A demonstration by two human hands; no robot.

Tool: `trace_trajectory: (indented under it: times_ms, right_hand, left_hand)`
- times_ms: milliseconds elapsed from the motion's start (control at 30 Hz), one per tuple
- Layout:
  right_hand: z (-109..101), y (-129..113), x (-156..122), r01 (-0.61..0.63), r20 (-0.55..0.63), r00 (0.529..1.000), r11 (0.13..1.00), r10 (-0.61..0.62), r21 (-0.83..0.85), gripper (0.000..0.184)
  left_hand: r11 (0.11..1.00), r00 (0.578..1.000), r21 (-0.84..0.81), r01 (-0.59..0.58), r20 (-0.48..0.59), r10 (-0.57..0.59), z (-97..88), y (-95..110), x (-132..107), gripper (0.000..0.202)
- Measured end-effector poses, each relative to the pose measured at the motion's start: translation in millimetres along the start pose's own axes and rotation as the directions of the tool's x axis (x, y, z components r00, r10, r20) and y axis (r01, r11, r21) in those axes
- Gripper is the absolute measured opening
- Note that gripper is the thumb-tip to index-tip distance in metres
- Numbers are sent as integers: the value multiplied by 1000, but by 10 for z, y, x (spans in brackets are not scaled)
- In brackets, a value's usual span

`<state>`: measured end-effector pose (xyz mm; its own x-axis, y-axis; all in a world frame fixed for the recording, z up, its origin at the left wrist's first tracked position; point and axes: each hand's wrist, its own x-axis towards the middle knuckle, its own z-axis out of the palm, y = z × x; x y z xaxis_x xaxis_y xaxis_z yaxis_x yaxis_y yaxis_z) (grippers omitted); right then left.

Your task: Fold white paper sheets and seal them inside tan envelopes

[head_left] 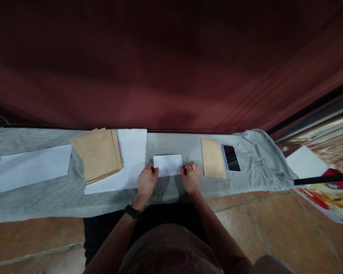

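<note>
A small white piece of paper [168,165], seemingly a folded sheet, lies in front of me on the grey cloth. At its left edge is my left hand [148,179], fingers curled and pinched on the paper's side. My right hand [191,177] grips the right edge the same way, its fingertips bent under and partly hidden. A brown envelope [213,158] lies flat just right of my right hand. To the left of my left hand, a stack of brown envelopes [101,156] rests on larger white sheets [133,160].
A long white sheet [31,167] lies at the far left of the grey cloth [171,194]. A phone [231,158] sits right of the single envelope. Behind the narrow surface hangs a dark red curtain [171,76]. Colourful printed packaging [331,198] is at the far right, by a black bar.
</note>
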<state>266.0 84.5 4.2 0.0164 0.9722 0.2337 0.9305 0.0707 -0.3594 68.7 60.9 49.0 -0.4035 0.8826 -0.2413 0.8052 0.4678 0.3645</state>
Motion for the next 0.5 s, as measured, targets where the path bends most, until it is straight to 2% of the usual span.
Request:
trace_trajectory:
  times_ms: [233,333,400,500]
  right_hand:
    - [50,4,-15,10,-23,1000,1000,-11,-30,17]
    - [56,8,-14,13,-30,999,999,-14,-36,17]
    - [56,3,-13,14,-31,999,999,-15,-37,16]
    - [55,-8,-15,14,-31,999,999,-15,-34,16]
  left_hand:
    - [993,994,114,-4,-104,16,48,58,-110,39]
    - [984,985,170,-52,-154,79,81,38,-128,37]
    - [973,960,188,-136,-216,176,124,23,-130,33]
    - [911,871,203,-358,-280,405,239,34,-140,31]
